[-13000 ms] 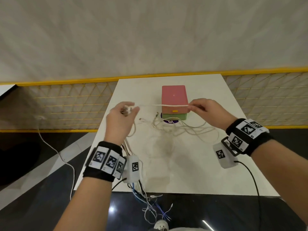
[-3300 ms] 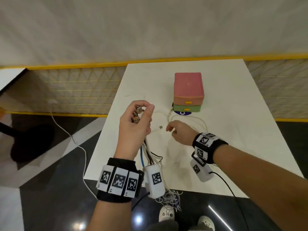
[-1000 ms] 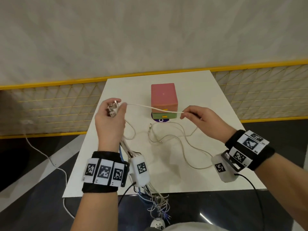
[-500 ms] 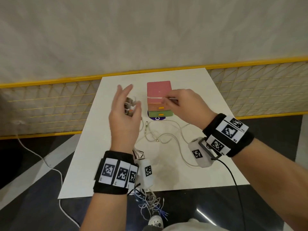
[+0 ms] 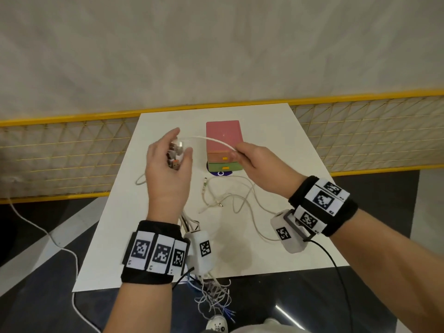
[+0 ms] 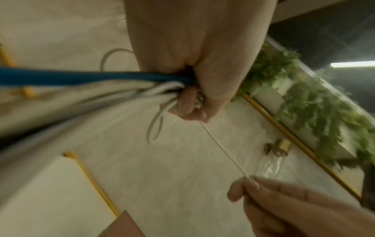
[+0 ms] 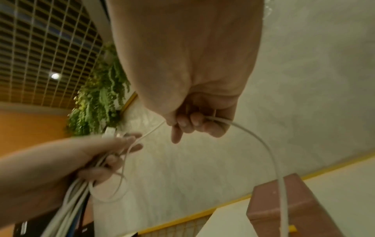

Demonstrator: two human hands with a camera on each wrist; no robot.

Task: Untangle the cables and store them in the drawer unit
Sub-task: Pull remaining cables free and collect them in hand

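My left hand (image 5: pixel 171 164) is raised over the white table (image 5: pixel 276 140) and grips a bundle of cable ends (image 5: pixel 175 153), index finger stretched out. The bundle, with a blue cable (image 6: pixel 81 77) in it, trails back past my wrist and hangs over the table's near edge (image 5: pixel 213 296). A thin white cable (image 5: pixel 211 140) runs from that bundle to my right hand (image 5: pixel 252 162), which pinches it in front of the drawer unit (image 5: pixel 223 135). The unit has a pink top, an orange drawer and a green drawer, both closed. More white cables (image 5: pixel 230 195) lie loose on the table.
The drawer unit stands on a purple disc (image 5: pixel 221 173) mid-table. A yellow mesh fence (image 5: pixel 60 152) runs behind the table on both sides. A white wire (image 5: pixel 60 243) lies on the dark floor at the left. Shoes (image 5: pixel 217 326) show below the table's edge.
A second ago my hands were wide apart with the white cable stretched between them. My right hand has since come in toward the left, so only a short span of cable joins them.
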